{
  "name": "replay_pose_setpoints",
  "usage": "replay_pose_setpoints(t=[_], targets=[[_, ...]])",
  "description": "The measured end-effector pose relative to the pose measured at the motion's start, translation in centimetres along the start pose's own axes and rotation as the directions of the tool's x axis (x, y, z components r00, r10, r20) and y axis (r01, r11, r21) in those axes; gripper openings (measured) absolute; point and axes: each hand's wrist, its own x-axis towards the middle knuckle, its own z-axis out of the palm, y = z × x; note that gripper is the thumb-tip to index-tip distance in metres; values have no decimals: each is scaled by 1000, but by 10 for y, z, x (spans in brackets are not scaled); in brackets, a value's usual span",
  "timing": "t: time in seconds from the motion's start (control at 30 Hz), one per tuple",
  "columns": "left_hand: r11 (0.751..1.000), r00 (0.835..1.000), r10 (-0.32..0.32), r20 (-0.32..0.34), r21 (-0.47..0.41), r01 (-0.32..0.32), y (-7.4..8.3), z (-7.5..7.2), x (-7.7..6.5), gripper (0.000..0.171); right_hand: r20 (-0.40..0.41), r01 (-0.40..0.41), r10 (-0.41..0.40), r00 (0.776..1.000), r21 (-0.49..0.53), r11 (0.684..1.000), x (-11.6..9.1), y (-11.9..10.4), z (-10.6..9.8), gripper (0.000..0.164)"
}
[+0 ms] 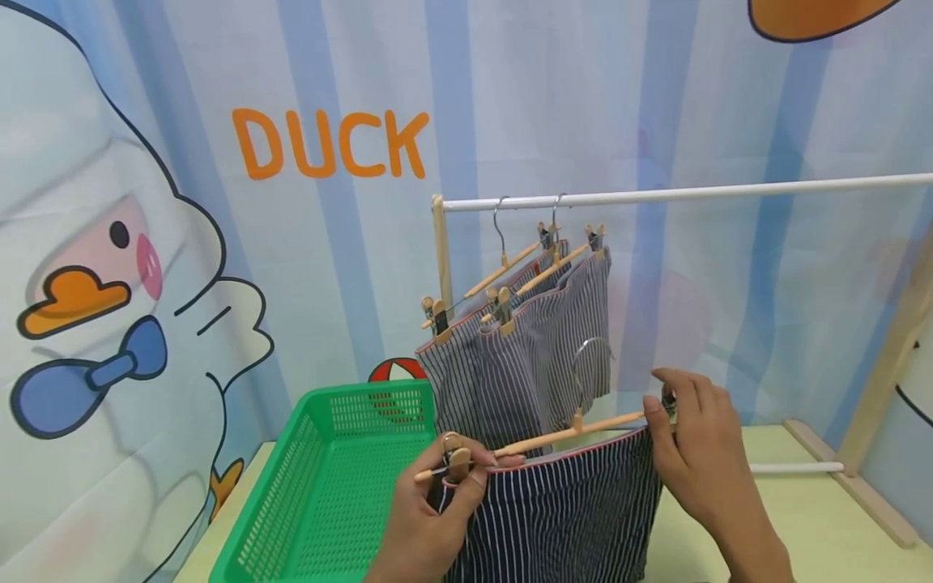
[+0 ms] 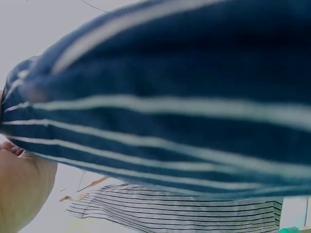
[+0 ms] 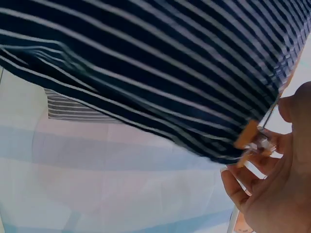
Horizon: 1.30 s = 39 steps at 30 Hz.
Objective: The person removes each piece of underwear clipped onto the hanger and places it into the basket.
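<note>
Striped garment (image 1: 564, 504) w/ hanger (image 1: 538, 442) | L hand (image 1: 435, 510) – grip pinching L clip (image 1: 458, 463) | R hand (image 1: 696, 453) – ditto, R clip (image 3: 248, 135)

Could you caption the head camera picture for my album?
Left hand and right hand hold a clip hanger with a dark striped garment, near a green basket and white rail.

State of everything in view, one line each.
Left hand: pinching navy garment's waistband beside left clip
Right hand: pinching right clip
Navy garment: held against lower hanger, draped down
Lower hanger: off the rod
Left clip: grip on cloth unclear
Right clip: at garment's corner, apparently clamped
Hung garments: two, clipped to hangers
Rod: bearing two hangers
Basket: upright
</note>
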Motion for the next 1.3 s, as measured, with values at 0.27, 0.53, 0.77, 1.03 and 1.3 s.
replay_pose_setpoints(t=[0.27, 0.53, 0.77, 1.03, 1.3], targets=[[996, 996, 85, 8, 12, -86, 0, -6, 3, 7, 72, -116, 110, 991, 90, 989, 3, 9, -11, 32], [995, 995, 98, 6, 28, -98, -2, -7, 3, 7, 160, -138, 119, 980, 113, 984, 3, 14, -15, 29], [999, 1000, 9, 22, -46, -8, 0, -10, 3, 8, 216, -129, 87, 972, 191, 973, 1, 17, -15, 26], [1000, 999, -8, 35, 7, 7, 0, -17, 4, 11, 292, -241, 172, 941, 220, 945, -1, 16, -20, 21], [995, 995, -93, 40, 40, 91, -1, -26, 6, 14, 267, -213, 146, 953, 244, 946, -4, 16, -21, 20]])
